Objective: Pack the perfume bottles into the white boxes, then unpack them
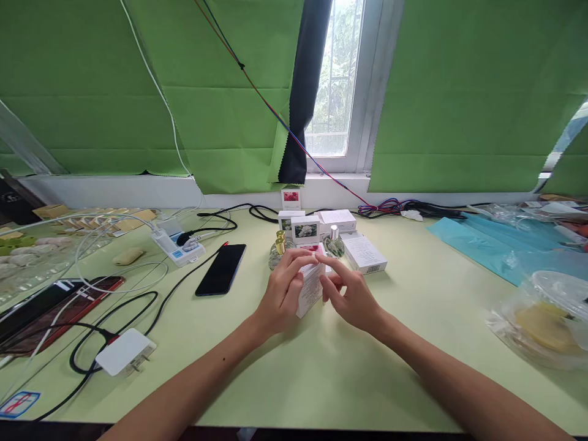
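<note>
A small white printed box [309, 293] stands tilted on the table between my two hands. My left hand [283, 286] grips it from the left, fingers reaching over its upper edge. My right hand [348, 289] is at the box's right side, index finger bent to its top and the other fingers curled; part of the top is hidden. Just behind are a glass perfume bottle with a gold cap [278, 250] and another with a silver cap [334, 244]. Around them are a white box with a flower picture [305, 229] and a printed box lying flat [365, 252].
Left lie a black phone [221, 269], a power strip [178, 245], a white charger [125, 351] and tangled cables. Blue sheeting [478, 245] and a clear plastic container [558, 288] are at right. Another boxed item [291, 198] stands against the wall.
</note>
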`<state>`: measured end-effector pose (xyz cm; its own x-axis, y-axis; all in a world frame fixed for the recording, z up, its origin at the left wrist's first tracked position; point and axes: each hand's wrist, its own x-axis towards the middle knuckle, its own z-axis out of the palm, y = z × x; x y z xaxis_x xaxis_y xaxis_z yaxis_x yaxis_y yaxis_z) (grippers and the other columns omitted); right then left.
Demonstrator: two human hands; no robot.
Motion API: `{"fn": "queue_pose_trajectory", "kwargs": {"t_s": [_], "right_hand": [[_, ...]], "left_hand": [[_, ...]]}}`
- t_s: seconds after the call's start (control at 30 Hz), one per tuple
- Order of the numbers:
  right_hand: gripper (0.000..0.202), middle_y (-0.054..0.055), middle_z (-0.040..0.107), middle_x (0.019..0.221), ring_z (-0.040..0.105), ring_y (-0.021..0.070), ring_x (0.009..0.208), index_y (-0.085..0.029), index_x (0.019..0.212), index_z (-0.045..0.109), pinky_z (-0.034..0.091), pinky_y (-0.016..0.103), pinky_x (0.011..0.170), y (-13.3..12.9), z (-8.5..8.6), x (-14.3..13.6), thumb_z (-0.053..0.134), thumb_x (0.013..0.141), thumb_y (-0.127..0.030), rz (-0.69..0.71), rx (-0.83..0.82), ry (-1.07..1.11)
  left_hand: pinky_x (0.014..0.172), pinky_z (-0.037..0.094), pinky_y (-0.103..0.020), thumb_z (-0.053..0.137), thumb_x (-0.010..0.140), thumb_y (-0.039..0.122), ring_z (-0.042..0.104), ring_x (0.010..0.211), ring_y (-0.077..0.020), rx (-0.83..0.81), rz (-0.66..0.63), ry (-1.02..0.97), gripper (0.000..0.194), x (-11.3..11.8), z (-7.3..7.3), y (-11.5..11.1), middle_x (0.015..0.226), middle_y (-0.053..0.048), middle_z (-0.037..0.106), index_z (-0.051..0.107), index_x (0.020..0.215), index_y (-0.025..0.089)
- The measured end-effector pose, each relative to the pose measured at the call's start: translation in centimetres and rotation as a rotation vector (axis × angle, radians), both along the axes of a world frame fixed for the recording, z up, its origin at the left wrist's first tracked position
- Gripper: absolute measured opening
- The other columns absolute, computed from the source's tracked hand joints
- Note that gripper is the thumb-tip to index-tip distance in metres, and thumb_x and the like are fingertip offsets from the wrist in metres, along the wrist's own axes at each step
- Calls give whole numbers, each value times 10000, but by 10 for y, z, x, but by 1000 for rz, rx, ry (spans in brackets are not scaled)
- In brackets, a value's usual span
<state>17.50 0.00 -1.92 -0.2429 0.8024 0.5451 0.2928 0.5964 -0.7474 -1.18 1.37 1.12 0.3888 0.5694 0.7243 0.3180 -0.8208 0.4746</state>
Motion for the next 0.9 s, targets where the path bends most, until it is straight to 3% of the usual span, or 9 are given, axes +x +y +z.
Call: {"fn": "queue_pose_trajectory", "kwargs": {"t_s": [0.9], "right_hand": [[488,-67,557,595,519,110,503,-196,1489,486,434,222,537,2,-3,0,470,1002,-213,22,8,-25]], "left_hand": [[937,545,-393,330,995,110,629,1133,-226,12,21,-54,414,0,-9,2,1207,-89,616,683,1175,229]]}}
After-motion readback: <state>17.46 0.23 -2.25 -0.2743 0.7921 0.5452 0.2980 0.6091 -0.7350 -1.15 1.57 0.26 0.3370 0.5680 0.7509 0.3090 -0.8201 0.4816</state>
